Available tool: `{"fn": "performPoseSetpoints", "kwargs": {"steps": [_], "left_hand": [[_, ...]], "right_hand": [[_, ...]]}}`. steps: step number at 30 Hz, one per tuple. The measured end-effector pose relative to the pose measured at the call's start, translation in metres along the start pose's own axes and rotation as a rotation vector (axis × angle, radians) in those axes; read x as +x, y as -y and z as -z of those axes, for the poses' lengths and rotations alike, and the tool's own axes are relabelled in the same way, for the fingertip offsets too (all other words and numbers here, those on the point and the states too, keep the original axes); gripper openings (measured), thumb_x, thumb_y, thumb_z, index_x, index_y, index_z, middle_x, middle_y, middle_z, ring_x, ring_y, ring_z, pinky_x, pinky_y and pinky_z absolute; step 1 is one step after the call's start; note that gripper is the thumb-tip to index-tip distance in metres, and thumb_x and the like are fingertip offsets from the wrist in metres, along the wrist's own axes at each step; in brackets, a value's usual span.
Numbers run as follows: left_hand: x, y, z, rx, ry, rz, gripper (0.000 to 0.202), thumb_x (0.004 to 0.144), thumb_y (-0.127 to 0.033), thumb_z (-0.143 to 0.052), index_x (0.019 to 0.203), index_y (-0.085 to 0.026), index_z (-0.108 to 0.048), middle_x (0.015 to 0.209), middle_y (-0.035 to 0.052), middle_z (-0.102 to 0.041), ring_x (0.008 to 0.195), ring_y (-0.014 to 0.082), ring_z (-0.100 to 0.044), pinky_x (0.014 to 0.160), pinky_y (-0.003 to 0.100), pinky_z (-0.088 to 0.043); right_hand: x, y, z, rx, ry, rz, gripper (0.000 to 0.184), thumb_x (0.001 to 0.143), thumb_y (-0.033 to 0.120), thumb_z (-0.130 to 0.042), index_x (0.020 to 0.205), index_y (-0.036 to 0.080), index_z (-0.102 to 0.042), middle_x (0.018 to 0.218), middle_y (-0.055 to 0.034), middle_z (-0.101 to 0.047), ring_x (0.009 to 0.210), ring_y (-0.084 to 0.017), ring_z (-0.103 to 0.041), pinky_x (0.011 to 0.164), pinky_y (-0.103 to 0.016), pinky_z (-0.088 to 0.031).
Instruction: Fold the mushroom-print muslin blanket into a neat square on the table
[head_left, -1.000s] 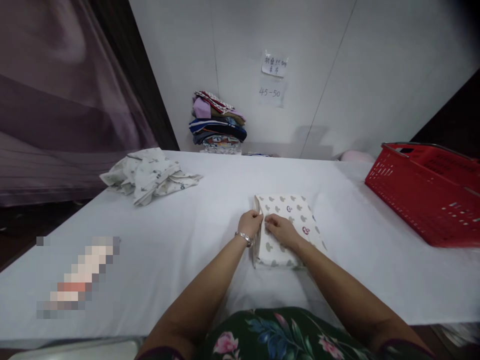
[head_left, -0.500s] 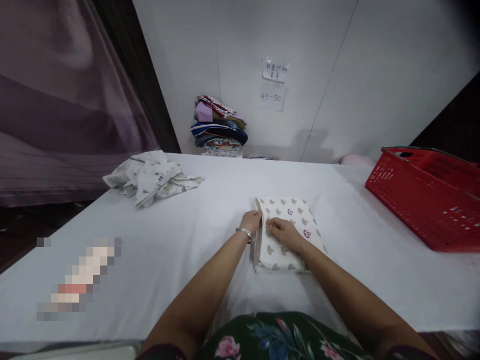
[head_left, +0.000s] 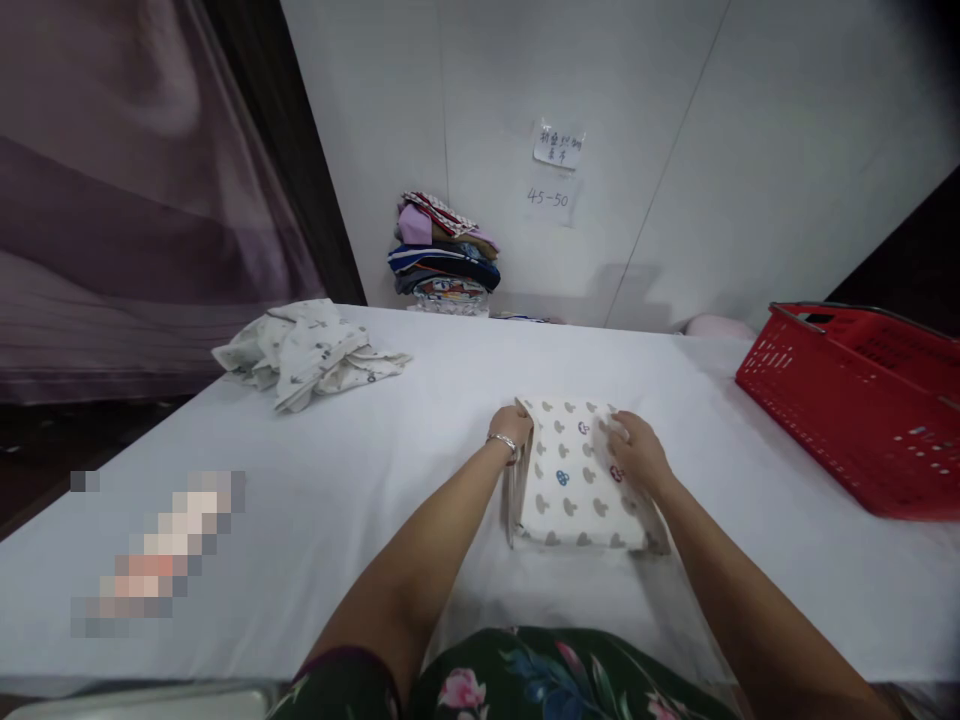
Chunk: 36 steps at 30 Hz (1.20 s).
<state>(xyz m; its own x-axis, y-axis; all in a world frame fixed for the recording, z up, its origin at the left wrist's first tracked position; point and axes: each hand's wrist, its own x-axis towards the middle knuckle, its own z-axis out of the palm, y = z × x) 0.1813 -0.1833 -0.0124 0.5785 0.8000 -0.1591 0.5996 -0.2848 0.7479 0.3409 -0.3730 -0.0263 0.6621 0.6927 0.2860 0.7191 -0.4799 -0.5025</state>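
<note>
A folded white cloth (head_left: pixel 574 490) printed with grey shapes lies on the white table (head_left: pixel 420 430) in front of me. My left hand (head_left: pixel 514 425), with a bracelet on the wrist, curls its fingers around the cloth's left edge near the far corner. My right hand (head_left: pixel 634 450) lies on top of the cloth near its right side, fingers spread and pressed flat on the fabric.
A crumpled white patterned garment (head_left: pixel 307 350) lies at the table's far left. A stack of folded clothes (head_left: pixel 444 255) stands against the back wall under paper notes (head_left: pixel 559 148). A red plastic basket (head_left: pixel 855 405) sits at the right. A pink item (head_left: pixel 716 325) lies behind it.
My right hand has slid from the cloth's left edge across to its right side, flattening it. My left hand has stayed at the left edge, shifting slightly further away.
</note>
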Motion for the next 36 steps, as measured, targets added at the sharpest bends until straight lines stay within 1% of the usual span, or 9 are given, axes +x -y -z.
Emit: {"fn": "performPoseSetpoints", "kwargs": {"steps": [4,7,10,16,23,27,30,33,36], "left_hand": [[-0.002,0.011,-0.003,-0.032,-0.109,0.077,0.021,0.074,-0.025,-0.051,0.088,-0.018,-0.066,0.094,0.0069,-0.069,0.085,0.0178,-0.061,0.069,0.025,-0.042],[-0.002,0.018,-0.004,-0.043,-0.105,0.095,0.022,0.074,-0.025,-0.052,0.09,-0.018,-0.065,0.093,0.0065,-0.069,0.081,0.0173,-0.062,0.067,0.024,-0.042],[0.002,0.018,-0.002,-0.038,-0.083,0.07,0.024,0.073,-0.026,-0.054,0.091,-0.018,-0.067,0.095,0.0072,-0.069,0.085,0.0173,-0.062,0.069,0.023,-0.042],[0.013,0.006,-0.001,0.004,-0.035,0.024,0.02,0.073,-0.029,-0.053,0.074,-0.019,-0.07,0.081,0.0075,-0.071,0.077,0.018,-0.062,0.064,0.024,-0.041],[0.02,-0.002,-0.004,0.024,-0.052,0.028,0.025,0.075,-0.032,-0.049,0.074,-0.02,-0.071,0.086,0.0098,-0.071,0.078,0.0201,-0.063,0.063,0.026,-0.04],[0.022,0.0,-0.006,0.003,-0.083,0.041,0.025,0.075,-0.029,-0.046,0.073,-0.02,-0.07,0.089,0.0099,-0.07,0.08,0.0193,-0.062,0.065,0.026,-0.04],[0.023,0.007,-0.008,-0.036,-0.107,0.082,0.029,0.078,-0.029,-0.041,0.076,-0.018,-0.069,0.089,0.0106,-0.07,0.079,0.0187,-0.062,0.064,0.025,-0.04],[0.023,0.012,-0.01,-0.083,-0.098,0.129,0.029,0.078,-0.028,-0.041,0.077,-0.016,-0.068,0.083,0.0101,-0.069,0.073,0.0176,-0.061,0.059,0.025,-0.039],[0.025,0.014,-0.009,-0.127,-0.063,0.139,0.024,0.075,-0.024,-0.045,0.071,-0.015,-0.067,0.075,0.0076,-0.068,0.069,0.0155,-0.06,0.056,0.023,-0.038]], "right_hand": [[-0.005,-0.016,-0.014,-0.073,0.114,-0.039,0.053,0.084,0.044,-0.039,0.127,0.015,-0.049,0.136,-0.0129,-0.043,0.127,-0.025,-0.036,0.104,-0.04,-0.03],[-0.009,-0.02,-0.022,-0.077,0.165,-0.042,0.056,0.086,0.046,-0.037,0.129,0.012,-0.047,0.14,-0.0138,-0.037,0.13,-0.025,-0.032,0.105,-0.038,-0.03],[-0.007,-0.023,-0.023,-0.08,0.17,-0.049,0.057,0.086,0.046,-0.037,0.13,0.01,-0.046,0.14,-0.0145,-0.037,0.131,-0.024,-0.031,0.106,-0.037,-0.029],[0.01,-0.015,-0.021,-0.096,0.129,-0.007,0.053,0.086,0.043,-0.039,0.13,0.013,-0.046,0.14,-0.0143,-0.036,0.132,-0.025,-0.028,0.107,-0.041,-0.026],[0.038,-0.002,-0.033,-0.11,0.169,-0.04,0.056,0.088,0.047,-0.036,0.132,0.014,-0.044,0.142,-0.014,-0.032,0.133,-0.027,-0.024,0.106,-0.043,-0.026],[0.046,-0.006,-0.04,-0.115,0.204,-0.056,0.058,0.089,0.05,-0.033,0.133,0.015,-0.043,0.142,-0.0146,-0.033,0.133,-0.028,-0.024,0.105,-0.045,-0.026],[0.044,-0.008,-0.042,-0.129,0.206,-0.062,0.057,0.089,0.051,-0.033,0.134,0.017,-0.042,0.144,-0.0122,-0.03,0.134,-0.028,-0.022,0.106,-0.044,-0.025],[0.04,-0.007,-0.043,-0.145,0.203,-0.049,0.057,0.089,0.049,-0.034,0.135,0.017,-0.04,0.146,-0.0103,-0.028,0.135,-0.028,-0.018,0.107,-0.043,-0.023],[0.039,-0.007,-0.042,-0.159,0.212,-0.047,0.058,0.089,0.048,-0.034,0.136,0.015,-0.038,0.146,-0.0123,-0.028,0.136,-0.027,-0.017,0.107,-0.043,-0.023]]}}
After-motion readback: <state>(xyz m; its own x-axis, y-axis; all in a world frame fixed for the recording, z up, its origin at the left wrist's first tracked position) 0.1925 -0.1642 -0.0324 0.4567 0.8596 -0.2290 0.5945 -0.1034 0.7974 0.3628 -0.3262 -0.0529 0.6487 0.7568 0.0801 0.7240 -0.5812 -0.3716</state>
